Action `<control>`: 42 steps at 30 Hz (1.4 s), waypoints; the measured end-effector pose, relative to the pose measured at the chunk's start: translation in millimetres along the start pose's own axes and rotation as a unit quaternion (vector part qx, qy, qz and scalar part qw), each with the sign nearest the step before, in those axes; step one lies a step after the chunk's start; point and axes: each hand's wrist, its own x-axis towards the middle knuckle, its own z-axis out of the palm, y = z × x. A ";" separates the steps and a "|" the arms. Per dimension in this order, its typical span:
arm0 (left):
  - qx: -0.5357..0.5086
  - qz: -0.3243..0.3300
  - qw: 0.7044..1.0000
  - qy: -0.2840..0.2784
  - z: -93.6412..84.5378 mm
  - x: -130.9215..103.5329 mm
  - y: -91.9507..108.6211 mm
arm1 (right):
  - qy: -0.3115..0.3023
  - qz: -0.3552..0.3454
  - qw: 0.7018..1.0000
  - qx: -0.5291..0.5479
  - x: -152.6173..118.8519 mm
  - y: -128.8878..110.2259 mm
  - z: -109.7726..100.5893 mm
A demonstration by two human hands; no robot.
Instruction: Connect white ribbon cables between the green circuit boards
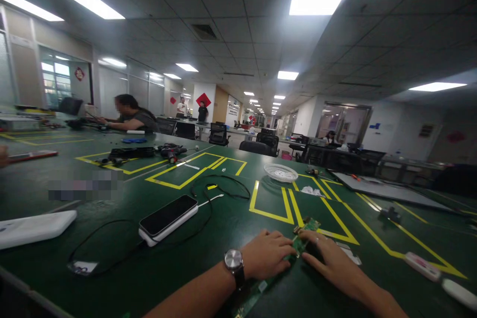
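A green circuit board (311, 224) lies on the green table between my two hands, its far end showing past the fingertips. My left hand (266, 254), with a watch on its wrist, rests on the board's left side, fingers bent together over its edge. On the right side, my right hand (330, 258) touches the board with thumb and fingers apart. Another long green board (251, 300) lies below my left wrist, partly hidden by the arm. A flat whitish piece (349, 253) shows just behind my right hand.
A phone (169, 214) on a white block, with black cables, lies left. A white basket (280, 173) stands beyond the hands. White and pink devices (422, 265) lie right. Tools (171, 153) are farther back; a person (132, 117) sits far left.
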 end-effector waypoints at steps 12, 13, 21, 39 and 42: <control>0.010 -0.027 1.000 0.003 -0.2 -1.4 4.8 | 0.020 0.199 0.977 -0.081 -12.0 56.1 -3.3; 0.013 -0.029 1.000 0.002 -0.5 -1.3 5.3 | 0.018 0.182 0.981 -0.068 -10.8 50.8 -2.7; 0.021 -0.028 0.999 0.000 -0.6 -1.0 6.5 | 0.088 0.232 0.957 -0.154 -11.3 30.5 -11.9; 0.020 -0.030 0.999 0.006 -1.2 -1.3 7.3 | 0.049 0.127 0.990 0.026 -15.1 12.8 -15.5; 0.021 -0.029 0.999 0.004 -1.4 -1.4 7.4 | 0.049 0.146 0.988 0.007 -14.7 15.7 -14.2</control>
